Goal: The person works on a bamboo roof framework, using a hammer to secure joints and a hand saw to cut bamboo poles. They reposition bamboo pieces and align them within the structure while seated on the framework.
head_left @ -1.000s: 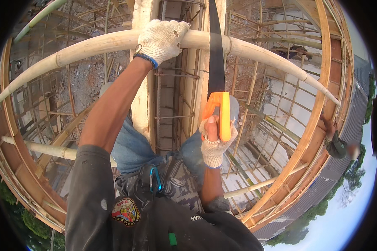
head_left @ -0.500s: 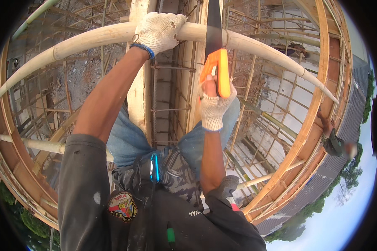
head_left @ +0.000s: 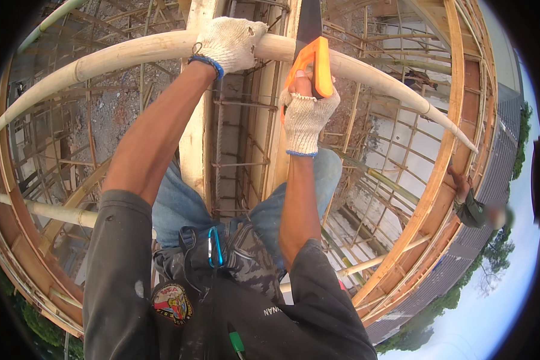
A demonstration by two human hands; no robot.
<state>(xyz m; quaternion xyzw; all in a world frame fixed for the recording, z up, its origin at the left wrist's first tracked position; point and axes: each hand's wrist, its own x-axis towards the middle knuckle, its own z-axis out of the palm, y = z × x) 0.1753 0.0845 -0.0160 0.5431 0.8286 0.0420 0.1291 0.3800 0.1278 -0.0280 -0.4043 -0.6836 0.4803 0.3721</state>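
The saw [head_left: 326,67] is at the upper middle of the frame, its blade cut off by the top edge; to its right, open room falls away towards a thin green pole [head_left: 383,180]. Its long axis runs nearly upright, blade up, handle down, crossing the pale pole [head_left: 132,49], which arches from the left edge to the wooden rim [head_left: 457,78] at right. The right hand [head_left: 309,117], gloved, is closed around the saw's handle. The left hand [head_left: 231,43], also gloved, is wrapped over the pale pole, left of the saw.
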